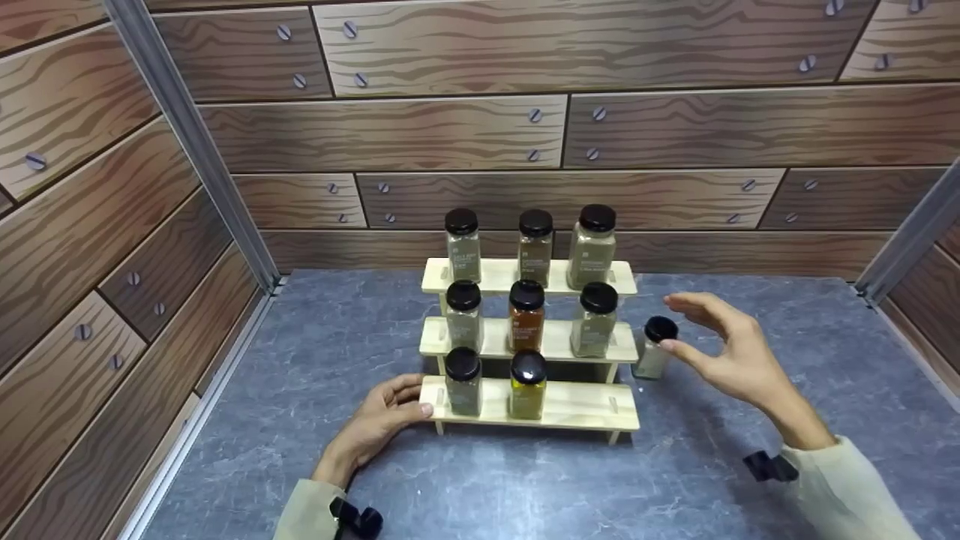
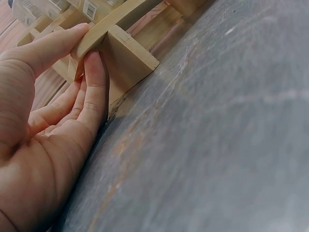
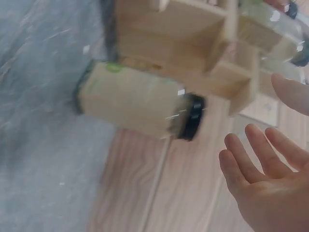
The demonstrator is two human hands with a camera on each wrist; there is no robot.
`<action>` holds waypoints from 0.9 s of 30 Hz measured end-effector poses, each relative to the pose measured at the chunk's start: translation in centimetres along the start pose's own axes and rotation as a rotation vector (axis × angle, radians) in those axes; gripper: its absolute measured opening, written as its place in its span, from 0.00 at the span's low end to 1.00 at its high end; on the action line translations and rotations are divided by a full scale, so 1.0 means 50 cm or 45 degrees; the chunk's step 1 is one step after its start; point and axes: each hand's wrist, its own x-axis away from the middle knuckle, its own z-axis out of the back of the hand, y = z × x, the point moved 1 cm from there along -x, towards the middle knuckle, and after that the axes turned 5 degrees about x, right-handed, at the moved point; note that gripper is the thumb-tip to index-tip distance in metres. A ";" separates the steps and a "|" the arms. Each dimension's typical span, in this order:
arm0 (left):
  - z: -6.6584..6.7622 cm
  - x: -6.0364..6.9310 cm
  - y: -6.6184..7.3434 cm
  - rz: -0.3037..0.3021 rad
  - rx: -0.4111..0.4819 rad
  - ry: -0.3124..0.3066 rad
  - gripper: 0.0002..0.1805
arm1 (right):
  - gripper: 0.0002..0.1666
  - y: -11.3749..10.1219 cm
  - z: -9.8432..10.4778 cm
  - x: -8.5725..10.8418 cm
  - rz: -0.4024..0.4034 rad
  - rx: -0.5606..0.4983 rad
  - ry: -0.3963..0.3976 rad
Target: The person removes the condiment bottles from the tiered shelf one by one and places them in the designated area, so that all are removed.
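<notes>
A light wooden three-tier rack (image 1: 577, 405) holds several black-capped spice jars. My left hand (image 1: 381, 415) pinches the left end of its lowest tier; in the left wrist view the thumb lies on top of the board (image 2: 98, 35) and fingers are beneath it. To the right of the rack a jar (image 1: 651, 364) with a black cap stands on the table. Beside its cap is my right hand (image 1: 731, 352), thumb and fingers apart, holding nothing. The right wrist view shows that jar (image 3: 133, 99) apart from the right hand (image 3: 270, 179).
On the top tier are three jars, the right one (image 1: 592, 251) larger. Three more stand on the middle tier, including a reddish-brown one (image 1: 526, 322). The lowest tier bears two, at its left and middle. Wood-patterned walls (image 1: 450, 135) enclose the grey table (image 1: 337, 315).
</notes>
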 end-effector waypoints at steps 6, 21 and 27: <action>0.060 -0.028 -0.056 0.090 -0.045 0.071 0.36 | 0.38 0.040 -0.002 0.013 0.010 0.001 -0.069; 0.057 -0.026 -0.056 0.078 -0.049 0.056 0.37 | 0.38 -0.062 -0.066 0.028 0.237 -0.081 -0.195; 0.058 -0.027 -0.056 0.086 -0.050 0.061 0.37 | 0.39 -0.085 -0.083 0.031 0.271 -0.056 -0.271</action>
